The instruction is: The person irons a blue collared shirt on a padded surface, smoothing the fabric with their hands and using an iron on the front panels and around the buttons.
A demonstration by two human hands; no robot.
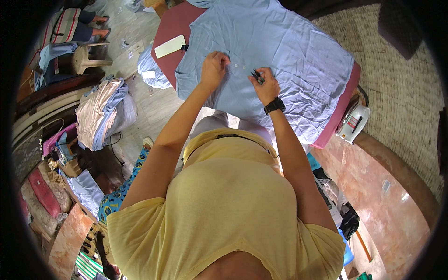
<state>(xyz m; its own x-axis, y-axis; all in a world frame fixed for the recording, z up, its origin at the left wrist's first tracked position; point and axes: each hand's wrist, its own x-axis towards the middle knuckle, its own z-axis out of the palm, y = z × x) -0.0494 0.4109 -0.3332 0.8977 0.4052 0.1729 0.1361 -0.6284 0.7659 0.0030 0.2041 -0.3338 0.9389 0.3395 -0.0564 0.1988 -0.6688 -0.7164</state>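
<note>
A light blue shirt [289, 51] lies spread flat on a maroon padded table [169, 28]. My left hand [213, 70] presses down on the shirt's button strip, fingers curled against the fabric beside small white buttons [239, 66]. My right hand [265, 84], with a black watch on the wrist, holds small dark scissors [256, 76] with the tips on the cloth just right of the buttons. The two hands sit close together, a short gap apart.
A white card [170, 46] lies on the table's left part. A white electric iron [353, 122] stands at the table's right end. Stacks of folded clothes [100, 112] sit to the left, with a wooden stool [87, 57] and another person's feet [100, 25] beyond.
</note>
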